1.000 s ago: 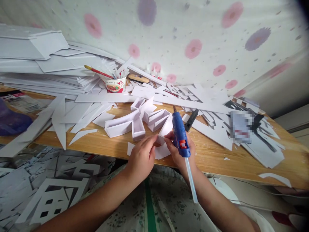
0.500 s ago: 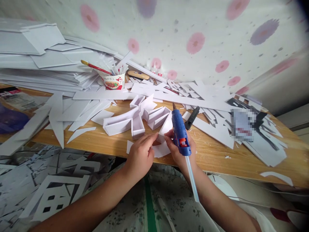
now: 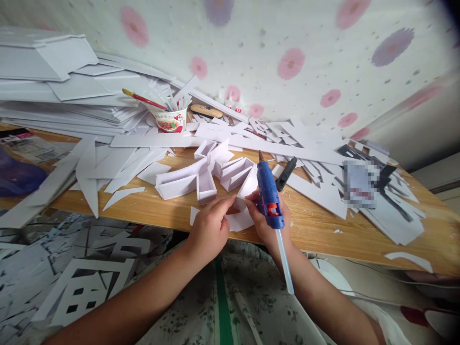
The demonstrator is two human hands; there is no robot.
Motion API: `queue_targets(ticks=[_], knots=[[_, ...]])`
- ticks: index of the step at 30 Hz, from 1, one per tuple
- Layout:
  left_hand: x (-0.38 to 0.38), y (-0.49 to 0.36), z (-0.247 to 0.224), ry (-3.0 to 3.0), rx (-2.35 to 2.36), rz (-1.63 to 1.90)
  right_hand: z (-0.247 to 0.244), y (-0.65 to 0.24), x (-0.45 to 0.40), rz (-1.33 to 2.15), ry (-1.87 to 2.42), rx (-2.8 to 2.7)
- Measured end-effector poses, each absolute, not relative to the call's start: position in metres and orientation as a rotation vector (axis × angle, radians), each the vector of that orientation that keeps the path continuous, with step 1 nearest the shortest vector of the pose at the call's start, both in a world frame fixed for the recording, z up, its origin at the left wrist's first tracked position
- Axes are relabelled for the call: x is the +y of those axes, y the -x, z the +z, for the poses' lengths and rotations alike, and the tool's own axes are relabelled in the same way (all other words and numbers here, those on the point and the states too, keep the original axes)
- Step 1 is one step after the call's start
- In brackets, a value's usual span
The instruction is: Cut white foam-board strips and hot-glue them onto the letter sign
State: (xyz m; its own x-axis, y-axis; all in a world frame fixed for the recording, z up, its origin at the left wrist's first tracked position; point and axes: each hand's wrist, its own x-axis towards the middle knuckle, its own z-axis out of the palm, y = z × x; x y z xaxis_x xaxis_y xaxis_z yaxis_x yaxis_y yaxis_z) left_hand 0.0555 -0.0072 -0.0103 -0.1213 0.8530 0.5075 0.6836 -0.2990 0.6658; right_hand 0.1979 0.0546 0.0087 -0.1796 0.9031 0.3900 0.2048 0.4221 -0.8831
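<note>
White printed paper cup, L of hands at back: food pic, lettering too small to read. L hand, back up, fingers fwd, tips at near end of white upright board piece; pinching or just touching, can't tell. Piece is btwn hands on brown wooden table. R hand, thumb at piece, grasps blue plastic glue gun, nozzle pointing away. Far R, pixelated grey-white pack: red print illegible.

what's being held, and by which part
Right grip: glue gun, probably by its hidden handle, and a white piece by its near end. Left grip apparently touches it.
</note>
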Motion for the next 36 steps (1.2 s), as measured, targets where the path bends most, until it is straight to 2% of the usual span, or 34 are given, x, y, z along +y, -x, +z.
queue_targets(ticks=[7, 20, 36], knots=[[-0.009, -0.057, -0.008, -1.960, 1.781, 1.369, 0.002, -0.209, 0.053, 1.019, 1.015, -1.572], [-0.007, -0.057, -0.012, -1.926, 1.725, 1.341, -0.006, -0.208, 0.054, 0.859, 1.263, -1.715], [-0.006, -0.054, -0.011, -1.851, 1.630, 1.320, -0.005, -0.205, 0.053, 0.702, 1.251, -1.801]])
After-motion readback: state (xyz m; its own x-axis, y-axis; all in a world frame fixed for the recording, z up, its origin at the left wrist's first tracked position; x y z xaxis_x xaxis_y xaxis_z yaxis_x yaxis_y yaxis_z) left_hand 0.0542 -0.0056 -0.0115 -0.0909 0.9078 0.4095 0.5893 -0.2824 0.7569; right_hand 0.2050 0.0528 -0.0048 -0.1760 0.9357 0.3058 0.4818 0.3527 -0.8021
